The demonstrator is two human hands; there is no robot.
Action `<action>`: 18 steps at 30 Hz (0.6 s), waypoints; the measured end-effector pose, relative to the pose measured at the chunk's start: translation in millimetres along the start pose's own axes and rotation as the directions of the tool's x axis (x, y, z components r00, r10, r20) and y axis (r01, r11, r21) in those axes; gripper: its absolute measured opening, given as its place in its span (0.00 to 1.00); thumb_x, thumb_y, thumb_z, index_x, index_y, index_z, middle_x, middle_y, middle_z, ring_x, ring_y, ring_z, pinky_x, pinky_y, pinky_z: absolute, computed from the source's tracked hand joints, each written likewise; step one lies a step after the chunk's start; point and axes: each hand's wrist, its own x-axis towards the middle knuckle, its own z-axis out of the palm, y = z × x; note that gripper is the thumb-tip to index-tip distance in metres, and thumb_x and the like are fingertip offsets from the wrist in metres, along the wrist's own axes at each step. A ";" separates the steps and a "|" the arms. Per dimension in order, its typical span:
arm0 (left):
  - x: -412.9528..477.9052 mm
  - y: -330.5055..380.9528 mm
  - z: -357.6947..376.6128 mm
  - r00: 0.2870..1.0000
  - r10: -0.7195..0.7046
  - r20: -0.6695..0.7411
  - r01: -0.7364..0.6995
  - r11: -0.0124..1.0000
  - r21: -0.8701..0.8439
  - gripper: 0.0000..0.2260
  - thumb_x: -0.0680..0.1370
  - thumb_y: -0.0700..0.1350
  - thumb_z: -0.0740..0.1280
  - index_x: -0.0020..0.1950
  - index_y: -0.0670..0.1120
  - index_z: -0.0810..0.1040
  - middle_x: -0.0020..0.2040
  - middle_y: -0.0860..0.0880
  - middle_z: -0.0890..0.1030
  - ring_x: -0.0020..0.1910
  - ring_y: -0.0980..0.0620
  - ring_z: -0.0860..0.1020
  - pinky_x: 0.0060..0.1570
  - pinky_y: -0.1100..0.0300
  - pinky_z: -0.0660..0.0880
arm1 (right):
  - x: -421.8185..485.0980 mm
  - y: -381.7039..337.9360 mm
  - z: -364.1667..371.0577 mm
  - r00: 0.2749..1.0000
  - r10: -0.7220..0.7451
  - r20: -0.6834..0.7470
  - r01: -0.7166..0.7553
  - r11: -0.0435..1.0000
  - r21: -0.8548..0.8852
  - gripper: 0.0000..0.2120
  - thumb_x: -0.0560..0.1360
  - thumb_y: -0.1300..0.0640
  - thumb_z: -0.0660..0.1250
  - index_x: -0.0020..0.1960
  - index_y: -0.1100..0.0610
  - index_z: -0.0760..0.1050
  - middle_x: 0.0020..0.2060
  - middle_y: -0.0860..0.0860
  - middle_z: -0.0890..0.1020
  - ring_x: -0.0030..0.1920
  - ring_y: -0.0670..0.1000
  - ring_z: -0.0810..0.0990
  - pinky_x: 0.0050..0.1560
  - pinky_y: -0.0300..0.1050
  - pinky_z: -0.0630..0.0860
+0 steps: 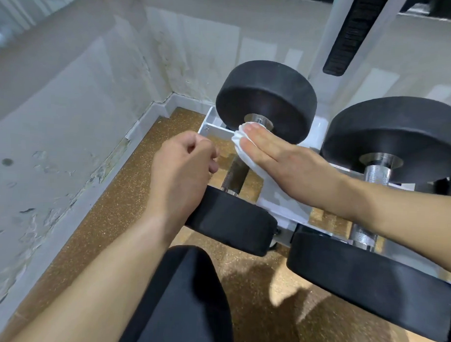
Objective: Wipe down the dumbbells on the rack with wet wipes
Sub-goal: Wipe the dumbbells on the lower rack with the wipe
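The right hand (pixel 278 157) pressed a white wipe (pixel 238 145) flat on the dumbbell (pixel 266 95). The left hand (pixel 183 166) sat curled beside it.

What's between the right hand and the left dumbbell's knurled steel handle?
A crumpled white wet wipe, pressed under the flat fingers of the right hand onto the knurled steel handle; the head view shows it.

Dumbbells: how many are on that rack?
2. The left dumbbell has the right hand pressing a wipe on its handle; the right dumbbell lies beside it. More may be hidden beyond the frame.
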 end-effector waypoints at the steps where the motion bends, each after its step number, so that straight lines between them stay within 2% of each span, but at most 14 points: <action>1: 0.3 -0.1 0.1 1.000 0.004 0.001 -0.004 1.000 -0.003 0.11 0.75 0.48 0.61 0.39 0.48 0.81 0.34 0.49 0.83 0.36 0.52 0.79 0.47 0.47 0.78 | 2.2 -3.7 -2.0 1.000 0.024 -0.001 -0.024 0.997 0.067 0.35 0.69 0.79 0.51 0.75 0.65 0.67 0.75 0.65 0.69 0.75 0.63 0.68 0.53 0.47 0.81; 2: 0.6 -0.4 -0.1 1.000 0.006 0.004 -0.006 1.000 -0.008 0.10 0.75 0.48 0.61 0.38 0.48 0.80 0.34 0.49 0.83 0.36 0.52 0.78 0.48 0.46 0.78 | 3.5 -7.6 -4.6 1.000 0.023 0.004 -0.023 0.986 0.162 0.36 0.68 0.81 0.53 0.74 0.64 0.68 0.73 0.65 0.70 0.74 0.63 0.68 0.59 0.50 0.79; 4: 1.3 -0.6 -1.1 1.000 0.002 0.008 -0.002 1.000 -0.026 0.09 0.74 0.48 0.62 0.38 0.49 0.80 0.34 0.49 0.82 0.36 0.52 0.78 0.47 0.44 0.78 | 1.5 -15.1 -10.2 0.999 -0.022 0.045 0.005 0.940 0.341 0.34 0.70 0.78 0.50 0.74 0.63 0.68 0.72 0.62 0.72 0.75 0.60 0.68 0.68 0.54 0.73; 6: 1.5 -0.5 -1.6 1.000 -0.008 0.009 0.008 1.000 -0.030 0.09 0.74 0.48 0.62 0.37 0.48 0.80 0.33 0.50 0.82 0.36 0.51 0.77 0.47 0.44 0.78 | -5.4 -22.1 -14.6 0.991 -0.056 0.121 -0.009 0.875 0.483 0.38 0.67 0.70 0.47 0.75 0.61 0.70 0.76 0.55 0.69 0.79 0.53 0.62 0.75 0.49 0.66; 8: 2.0 -1.0 -1.8 1.000 -0.028 0.000 0.028 0.999 -0.025 0.09 0.75 0.46 0.63 0.37 0.48 0.80 0.33 0.50 0.82 0.36 0.52 0.77 0.45 0.47 0.77 | -9.6 -29.4 -18.4 0.982 0.007 0.188 -0.119 0.796 0.594 0.38 0.66 0.73 0.50 0.74 0.59 0.73 0.75 0.50 0.70 0.79 0.47 0.60 0.77 0.42 0.61; 9: 1.9 -0.2 -2.2 0.999 -0.042 -0.001 0.042 0.999 -0.025 0.09 0.75 0.45 0.63 0.37 0.49 0.79 0.33 0.51 0.82 0.36 0.52 0.77 0.44 0.49 0.76 | -9.0 -32.3 -23.5 0.970 0.083 0.229 -0.216 0.726 0.653 0.36 0.68 0.76 0.54 0.72 0.57 0.76 0.73 0.47 0.72 0.77 0.44 0.63 0.77 0.41 0.62; 11: 2.6 1.4 -2.7 0.997 -0.071 0.005 0.071 0.997 -0.020 0.08 0.75 0.45 0.63 0.38 0.49 0.80 0.33 0.52 0.82 0.36 0.53 0.77 0.43 0.50 0.76 | -3.3 -35.9 -37.9 0.908 0.267 0.323 -0.418 0.525 0.742 0.30 0.75 0.76 0.60 0.65 0.47 0.81 0.65 0.41 0.80 0.69 0.40 0.74 0.70 0.46 0.72; 12: 3.3 2.2 -3.0 0.997 -0.083 0.008 0.083 0.996 -0.008 0.08 0.75 0.46 0.62 0.39 0.48 0.80 0.34 0.53 0.82 0.35 0.53 0.77 0.43 0.48 0.77 | 0.5 -36.2 -46.8 0.864 0.343 0.369 -0.490 0.396 0.777 0.27 0.78 0.73 0.62 0.61 0.42 0.83 0.58 0.40 0.84 0.61 0.42 0.80 0.63 0.49 0.77; 13: 3.3 3.4 -3.2 0.996 -0.092 0.014 0.092 0.996 0.007 0.08 0.75 0.47 0.62 0.40 0.48 0.80 0.35 0.53 0.83 0.36 0.53 0.77 0.44 0.47 0.78 | 2.3 -35.2 -54.3 0.818 0.398 0.416 -0.530 0.238 0.814 0.24 0.79 0.70 0.64 0.57 0.42 0.84 0.53 0.44 0.86 0.55 0.46 0.83 0.57 0.52 0.79; 14: 3.2 4.3 -3.4 0.995 -0.094 0.026 0.093 0.995 0.021 0.08 0.75 0.49 0.63 0.41 0.49 0.80 0.36 0.54 0.83 0.36 0.53 0.78 0.46 0.46 0.79 | 3.2 -33.6 -61.7 0.776 0.423 0.468 -0.535 0.050 0.843 0.19 0.80 0.68 0.64 0.56 0.46 0.86 0.52 0.49 0.87 0.53 0.51 0.85 0.56 0.53 0.80; 15: 2.9 5.4 -3.4 0.995 -0.089 0.049 0.087 0.995 0.037 0.09 0.76 0.52 0.63 0.43 0.51 0.80 0.38 0.56 0.84 0.39 0.54 0.80 0.47 0.46 0.78 | 4.0 -32.5 -67.9 0.732 0.424 0.533 -0.522 -0.153 0.839 0.16 0.80 0.67 0.64 0.57 0.52 0.86 0.53 0.55 0.86 0.56 0.56 0.85 0.58 0.55 0.79; 16: 2.4 5.7 -3.0 0.994 -0.073 0.085 0.068 0.996 0.062 0.09 0.77 0.56 0.63 0.45 0.54 0.80 0.41 0.58 0.84 0.42 0.56 0.81 0.47 0.48 0.78 | 4.5 -31.8 -73.2 0.691 0.423 0.586 -0.497 -0.311 0.810 0.15 0.80 0.67 0.63 0.58 0.56 0.84 0.56 0.59 0.85 0.58 0.60 0.84 0.60 0.56 0.79; 18: 0.1 9.8 -5.2 0.980 -0.029 0.197 0.010 0.995 0.097 0.12 0.77 0.66 0.63 0.50 0.61 0.79 0.46 0.64 0.83 0.46 0.63 0.80 0.48 0.58 0.74 | 5.7 -31.8 -80.3 0.621 0.435 0.652 -0.437 -0.499 0.748 0.16 0.81 0.70 0.60 0.62 0.61 0.81 0.57 0.61 0.85 0.57 0.59 0.85 0.58 0.54 0.81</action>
